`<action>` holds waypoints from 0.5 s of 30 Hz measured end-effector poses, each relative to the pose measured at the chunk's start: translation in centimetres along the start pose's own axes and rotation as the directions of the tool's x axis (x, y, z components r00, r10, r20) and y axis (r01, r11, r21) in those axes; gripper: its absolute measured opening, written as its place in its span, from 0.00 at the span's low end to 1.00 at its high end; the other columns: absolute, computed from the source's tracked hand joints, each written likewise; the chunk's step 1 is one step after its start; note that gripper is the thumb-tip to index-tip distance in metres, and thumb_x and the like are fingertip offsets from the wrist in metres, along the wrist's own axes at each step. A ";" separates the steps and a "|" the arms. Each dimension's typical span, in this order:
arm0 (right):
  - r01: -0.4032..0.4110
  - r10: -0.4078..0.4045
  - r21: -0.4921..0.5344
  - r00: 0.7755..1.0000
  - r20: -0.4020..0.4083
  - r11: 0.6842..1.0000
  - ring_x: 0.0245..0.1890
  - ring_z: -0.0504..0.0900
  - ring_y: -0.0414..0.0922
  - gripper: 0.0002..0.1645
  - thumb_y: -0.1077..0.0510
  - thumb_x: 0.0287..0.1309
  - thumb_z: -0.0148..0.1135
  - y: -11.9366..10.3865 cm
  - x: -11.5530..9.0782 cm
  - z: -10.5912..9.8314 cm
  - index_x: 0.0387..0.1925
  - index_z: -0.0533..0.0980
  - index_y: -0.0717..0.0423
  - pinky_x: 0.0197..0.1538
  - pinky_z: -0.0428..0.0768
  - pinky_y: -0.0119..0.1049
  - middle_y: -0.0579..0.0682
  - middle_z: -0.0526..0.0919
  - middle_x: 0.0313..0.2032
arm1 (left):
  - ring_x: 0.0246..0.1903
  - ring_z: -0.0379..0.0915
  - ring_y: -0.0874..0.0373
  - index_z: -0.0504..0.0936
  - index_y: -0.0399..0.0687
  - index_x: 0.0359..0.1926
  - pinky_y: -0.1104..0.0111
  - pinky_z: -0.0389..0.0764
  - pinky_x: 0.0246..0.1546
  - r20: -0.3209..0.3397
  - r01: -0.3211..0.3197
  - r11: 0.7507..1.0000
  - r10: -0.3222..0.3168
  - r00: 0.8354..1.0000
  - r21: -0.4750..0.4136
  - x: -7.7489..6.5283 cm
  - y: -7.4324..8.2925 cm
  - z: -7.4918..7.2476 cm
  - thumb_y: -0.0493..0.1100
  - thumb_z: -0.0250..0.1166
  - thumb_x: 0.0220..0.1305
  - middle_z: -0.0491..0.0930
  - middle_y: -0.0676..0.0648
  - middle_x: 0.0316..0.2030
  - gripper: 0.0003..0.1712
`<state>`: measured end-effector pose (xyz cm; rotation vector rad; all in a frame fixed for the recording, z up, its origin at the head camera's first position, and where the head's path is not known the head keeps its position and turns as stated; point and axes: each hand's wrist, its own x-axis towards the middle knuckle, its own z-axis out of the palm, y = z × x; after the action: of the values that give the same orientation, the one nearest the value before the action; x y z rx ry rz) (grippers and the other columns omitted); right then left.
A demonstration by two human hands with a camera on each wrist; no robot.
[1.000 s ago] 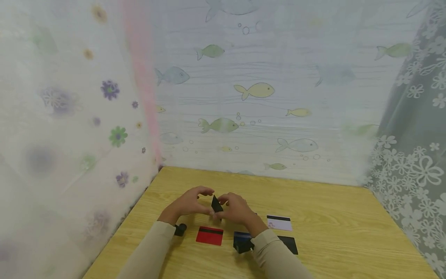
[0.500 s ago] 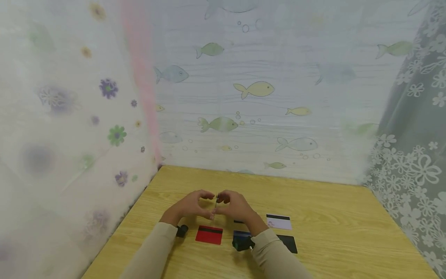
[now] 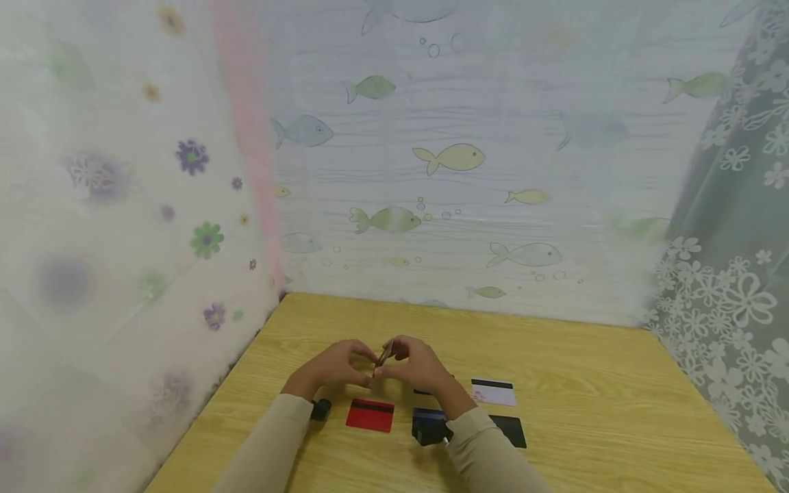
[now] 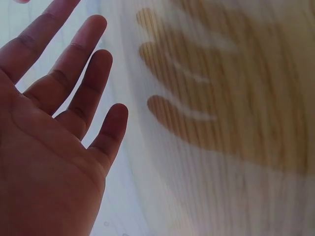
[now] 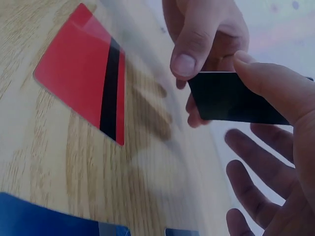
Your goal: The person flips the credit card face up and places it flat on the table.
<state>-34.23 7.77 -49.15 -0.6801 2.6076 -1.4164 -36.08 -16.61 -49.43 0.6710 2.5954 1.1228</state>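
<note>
Aloft, dark card [image 5: 221, 105], edges between both hands [image 3: 333, 364] [image 3: 419, 364]

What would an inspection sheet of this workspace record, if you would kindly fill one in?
Surface: wood-grain table.
Job's things: dark-faced card, held up off the table; red card, blue card, white card and black card lying on it.
Clutter: nothing seen.
Hands: right hand holds the dark-faced card; left hand is at its end, grip unclear.
Cables: nothing seen.
Surroundings: fish-print backdrop behind, flower-print backdrop at left, grey floral curtain at right.
</note>
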 end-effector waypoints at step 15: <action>0.000 -0.001 -0.056 1.000 -0.030 0.998 0.61 0.77 0.56 0.32 0.44 0.58 0.77 0.6 -1.0 -0.8 0.59 0.78 0.50 0.61 0.77 0.57 0.50 0.81 0.56 | 0.61 0.73 0.49 0.87 0.60 0.50 0.46 0.74 0.62 -0.025 0.019 0.999 -0.018 1.000 0.037 -0.1 -0.7 -0.5 0.53 0.84 0.49 0.81 0.51 0.57 0.26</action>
<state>-33.76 9.09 -49.31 -0.6712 2.6794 -1.3682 -36.40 -17.38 -49.60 0.6438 2.6438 1.0868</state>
